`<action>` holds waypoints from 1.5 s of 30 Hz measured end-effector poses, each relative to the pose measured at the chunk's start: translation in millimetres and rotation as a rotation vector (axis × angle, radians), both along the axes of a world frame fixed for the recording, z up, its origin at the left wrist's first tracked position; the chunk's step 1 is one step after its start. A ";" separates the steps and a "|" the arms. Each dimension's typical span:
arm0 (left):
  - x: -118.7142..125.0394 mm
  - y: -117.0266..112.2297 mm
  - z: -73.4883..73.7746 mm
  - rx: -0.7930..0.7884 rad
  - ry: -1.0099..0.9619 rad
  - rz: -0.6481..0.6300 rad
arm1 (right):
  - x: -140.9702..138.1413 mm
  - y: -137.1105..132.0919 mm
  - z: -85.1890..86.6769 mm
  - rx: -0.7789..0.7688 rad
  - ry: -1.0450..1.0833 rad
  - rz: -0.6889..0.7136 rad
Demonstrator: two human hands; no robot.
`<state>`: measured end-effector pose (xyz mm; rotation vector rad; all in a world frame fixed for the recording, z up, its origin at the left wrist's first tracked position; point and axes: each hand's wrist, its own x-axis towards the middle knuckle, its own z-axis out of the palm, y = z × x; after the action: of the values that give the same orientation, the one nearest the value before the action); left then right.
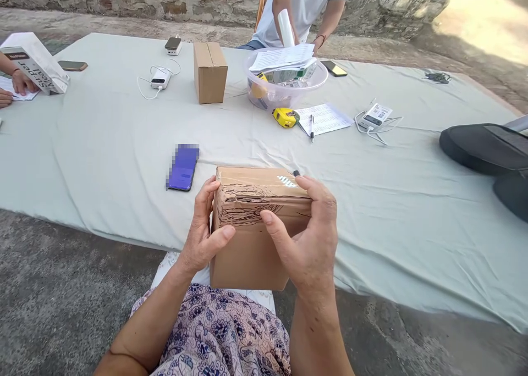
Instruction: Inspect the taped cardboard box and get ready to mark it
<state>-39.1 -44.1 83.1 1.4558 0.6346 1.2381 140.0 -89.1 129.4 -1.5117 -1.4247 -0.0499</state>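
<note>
Between my two hands is a brown cardboard box (pixel 247 255), tilted at the table's near edge above my lap. Black scribbled lines run along its upper edge, where the seam looks slightly crumpled. A small patterned sticker is on its top face. My left hand (pixel 206 227) grips the left side, thumb on the front face. On the right side my right hand (pixel 315 236) holds it, thumb across the front and fingers over the top corner. A small black tip (pixel 296 173) shows beside my right index finger; what it belongs to is hidden.
A phone (pixel 183 167) lies just beyond my left hand. Farther off stand another cardboard box (pixel 210 76) and a plastic basin (pixel 319 79) of papers. Nearby are a yellow tape measure (pixel 284 117), a pen (pixel 312 128) and a power bank (pixel 375 116). Two people sit around the table.
</note>
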 end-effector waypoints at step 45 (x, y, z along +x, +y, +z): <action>5.1 -8.4 -11.9 -0.372 -0.200 -0.109 | -4.6 1.1 -9.8 0.015 0.016 -0.013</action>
<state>-34.0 -52.5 71.2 1.0304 0.6036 1.0964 135.4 -87.9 119.5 -1.5060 -1.3982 -0.0563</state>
